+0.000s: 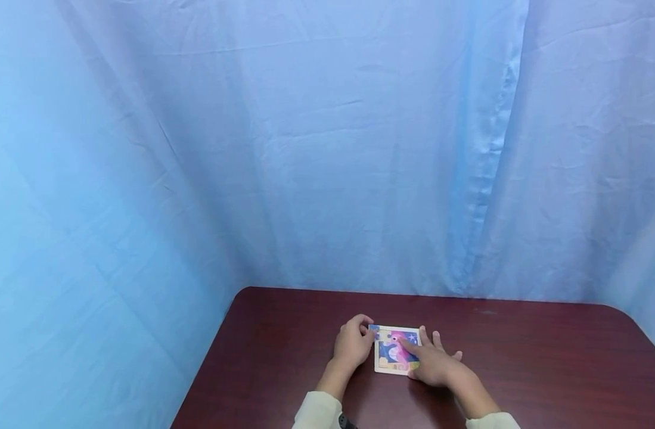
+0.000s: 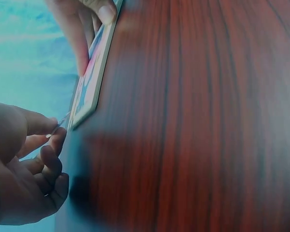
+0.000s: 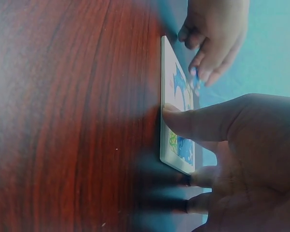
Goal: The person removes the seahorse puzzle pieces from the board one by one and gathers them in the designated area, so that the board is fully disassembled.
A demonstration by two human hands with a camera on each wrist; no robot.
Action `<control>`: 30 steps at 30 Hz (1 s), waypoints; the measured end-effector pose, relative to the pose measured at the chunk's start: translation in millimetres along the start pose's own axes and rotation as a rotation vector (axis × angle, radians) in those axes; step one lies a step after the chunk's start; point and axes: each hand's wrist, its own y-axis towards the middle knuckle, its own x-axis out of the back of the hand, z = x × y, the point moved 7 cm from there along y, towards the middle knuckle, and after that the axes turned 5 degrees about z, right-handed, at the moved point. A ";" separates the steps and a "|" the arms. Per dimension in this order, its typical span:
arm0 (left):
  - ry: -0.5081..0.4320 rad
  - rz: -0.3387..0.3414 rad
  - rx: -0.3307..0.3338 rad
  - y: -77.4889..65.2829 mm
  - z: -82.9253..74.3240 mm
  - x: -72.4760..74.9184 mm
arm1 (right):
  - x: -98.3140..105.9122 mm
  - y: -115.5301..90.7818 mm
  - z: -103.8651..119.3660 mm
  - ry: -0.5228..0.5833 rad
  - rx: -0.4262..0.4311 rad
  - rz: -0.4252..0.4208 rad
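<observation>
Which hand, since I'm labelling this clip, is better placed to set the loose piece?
Probably the left hand: it pinches the piece by the puzzle; the right hand rests on the puzzle.

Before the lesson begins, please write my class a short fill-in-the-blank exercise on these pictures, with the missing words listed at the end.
1. A small loose piece is pinched by the person's ____ hand.
2. The other hand reaches over the puzzle, whose pictured animal looks mostly ____ in the head view.
3. The cloth hanging behind the table is ____ in colour.

Missing words: left; pink; blue.
</observation>
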 end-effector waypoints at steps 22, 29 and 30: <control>0.142 -0.016 0.042 -10.2 32.7 45.2 | -4.1 -0.2 -4.8 0.022 -0.007 0.019; 0.222 -0.055 0.056 -8.2 36.2 57.9 | -0.9 -1.3 -1.3 0.022 0.000 0.012; 0.248 -0.060 0.053 -7.8 36.1 59.5 | -0.5 -1.2 -0.8 0.025 -0.002 0.012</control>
